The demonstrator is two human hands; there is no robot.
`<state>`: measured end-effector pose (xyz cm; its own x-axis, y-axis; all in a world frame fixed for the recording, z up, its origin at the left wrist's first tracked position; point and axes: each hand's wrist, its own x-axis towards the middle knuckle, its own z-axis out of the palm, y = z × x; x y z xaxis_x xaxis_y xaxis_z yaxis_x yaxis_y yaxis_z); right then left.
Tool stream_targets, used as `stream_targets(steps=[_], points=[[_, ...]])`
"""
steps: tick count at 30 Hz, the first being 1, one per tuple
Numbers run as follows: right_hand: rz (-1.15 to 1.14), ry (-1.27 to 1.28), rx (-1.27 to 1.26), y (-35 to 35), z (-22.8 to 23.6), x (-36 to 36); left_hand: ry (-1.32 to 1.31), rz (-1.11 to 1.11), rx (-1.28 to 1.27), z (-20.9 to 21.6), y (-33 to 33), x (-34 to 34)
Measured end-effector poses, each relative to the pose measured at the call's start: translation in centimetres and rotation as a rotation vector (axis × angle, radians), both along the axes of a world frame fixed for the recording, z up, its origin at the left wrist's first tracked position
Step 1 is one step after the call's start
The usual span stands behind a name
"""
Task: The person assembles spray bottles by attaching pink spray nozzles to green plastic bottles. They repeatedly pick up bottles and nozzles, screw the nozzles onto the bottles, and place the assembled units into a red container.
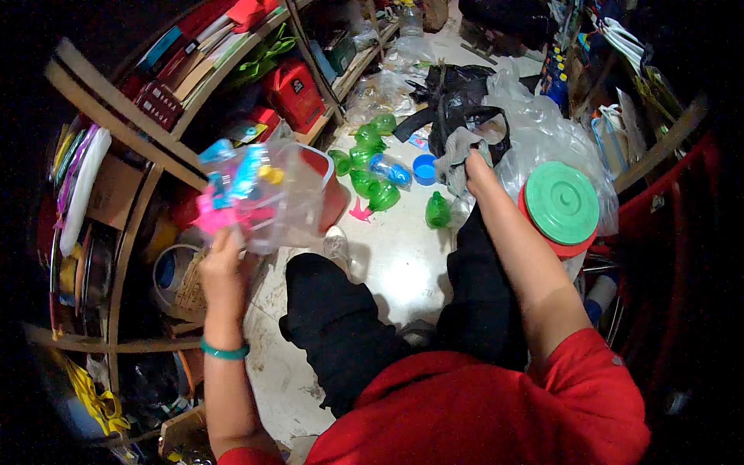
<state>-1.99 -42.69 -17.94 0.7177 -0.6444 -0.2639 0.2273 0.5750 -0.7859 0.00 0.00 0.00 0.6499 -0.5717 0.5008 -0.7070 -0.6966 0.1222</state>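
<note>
My left hand (222, 263) is closed on a clear plastic container (288, 198) with pink, blue and yellow pieces in it or against it; blur hides which. The container is held up at the left, in front of a red bucket (335, 205). Over on the right, my right hand (478, 172) grips a crumpled grey cloth (459, 159), next to a black plastic bag (457, 108). Between my hands, several green plastic bottles (363, 157) lie on the floor with a clear bottle with blue in it (390, 170), a blue round lid (424, 168) and a pink piece (359, 210).
Wooden shelves (139, 232) crowded with goods line the left side. A green round lid (562, 203) sits atop a red one at the right, before a heap of clear plastic bags (535, 124). A single green bottle (438, 211) stands or lies nearer my legs.
</note>
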Motion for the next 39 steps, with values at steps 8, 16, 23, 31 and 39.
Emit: stream_targets(steps=[8,16,23,31,39], points=[[-0.046,0.167,-0.502,-2.6,-1.3,0.9,0.121,-0.259,0.169,-8.1,-11.5,1.1],[-0.05,0.22,-0.494,-3.4,-1.8,4.1,0.406,-0.202,0.326,-16.9,-16.5,0.0],[-0.058,0.258,-0.616,-4.6,-2.9,7.0,0.645,-0.13,0.244,-26.6,-18.9,-0.6],[0.014,0.111,-0.549,-4.1,-0.9,8.2,0.762,0.019,0.367,-36.4,-19.2,1.1],[0.097,0.048,-0.623,-4.8,0.2,6.5,0.647,0.002,0.138,-42.7,-20.3,1.7]])
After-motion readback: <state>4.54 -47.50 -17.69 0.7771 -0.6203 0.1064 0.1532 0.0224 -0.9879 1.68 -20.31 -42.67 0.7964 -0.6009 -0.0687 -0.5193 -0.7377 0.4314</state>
